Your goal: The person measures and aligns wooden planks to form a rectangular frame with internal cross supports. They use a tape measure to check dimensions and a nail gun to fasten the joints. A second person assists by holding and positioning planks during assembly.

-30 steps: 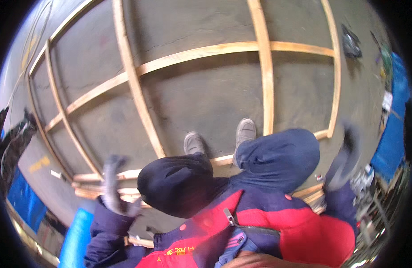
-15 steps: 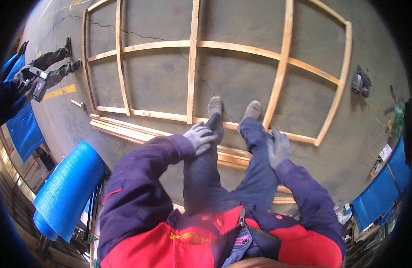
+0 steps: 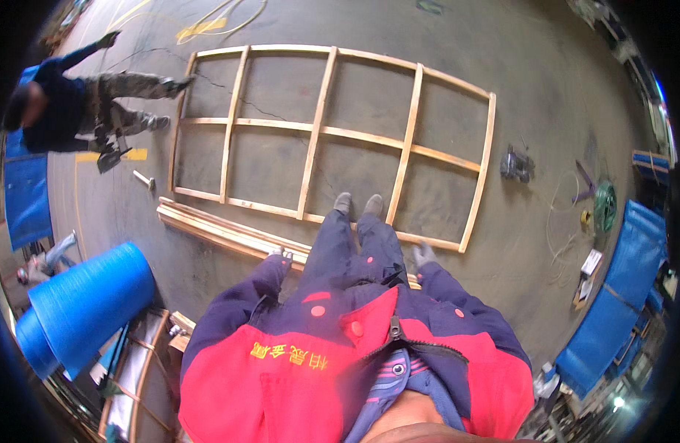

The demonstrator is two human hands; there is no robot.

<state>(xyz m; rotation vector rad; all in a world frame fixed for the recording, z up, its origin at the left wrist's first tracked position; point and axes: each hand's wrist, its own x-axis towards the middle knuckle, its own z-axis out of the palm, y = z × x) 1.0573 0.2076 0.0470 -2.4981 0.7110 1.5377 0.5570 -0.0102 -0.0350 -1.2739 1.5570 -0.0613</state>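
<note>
A large wooden frame [image 3: 318,129] of pale slats, with crossing bars, lies flat on the floor in front of my shoes. My left hand [image 3: 282,254], in a grey glove, hangs by my left leg above a stack of long wooden strips [image 3: 214,225]. Its fingers show only in part and look loose, holding nothing I can see. My right hand [image 3: 424,255], also gloved, hangs beside my right leg near the frame's close edge. Its fingers are apart and nothing is in them.
A co-worker [image 3: 67,107] stands at the frame's left end, holding a dark tool [image 3: 112,158]. A hammer [image 3: 144,179] lies nearby. To my left is a blue foam roll [image 3: 89,303]. A dark device [image 3: 517,164], green coil [image 3: 605,199] and blue sheeting [image 3: 613,288] are right.
I have risen from a bent posture, and both hands have come off my knees to my sides. The whole frame now shows. The co-worker's upper body has come into view.
</note>
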